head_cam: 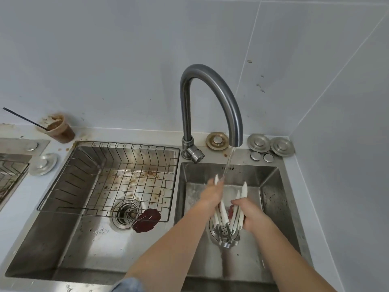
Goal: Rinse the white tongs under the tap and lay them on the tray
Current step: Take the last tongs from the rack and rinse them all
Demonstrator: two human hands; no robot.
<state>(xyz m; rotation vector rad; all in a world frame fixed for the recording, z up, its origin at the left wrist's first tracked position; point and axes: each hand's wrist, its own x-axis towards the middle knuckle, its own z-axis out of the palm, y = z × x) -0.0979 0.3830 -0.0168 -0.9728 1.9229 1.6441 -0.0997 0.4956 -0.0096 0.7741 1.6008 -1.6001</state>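
Note:
White tongs (223, 216) with a metal hinge end are held over the right sink basin (271, 192), arms spread and tips pointing up towards the tap (210, 89). My left hand (213, 191) grips the left arm near its tip, where the running water (228, 163) lands. My right hand (249, 213) grips the right arm at its middle. The hinge end hangs just above the right drain. No tray shows, unless it is the wire rack (109, 178) in the left basin.
The left basin (63, 239) holds the wire rack, a drain strainer (127, 213) and a dark red piece (147, 221). A cup of brown drink with a straw (60, 128) stands at the back left. Several metal sink plugs (270, 145) lie behind the right basin.

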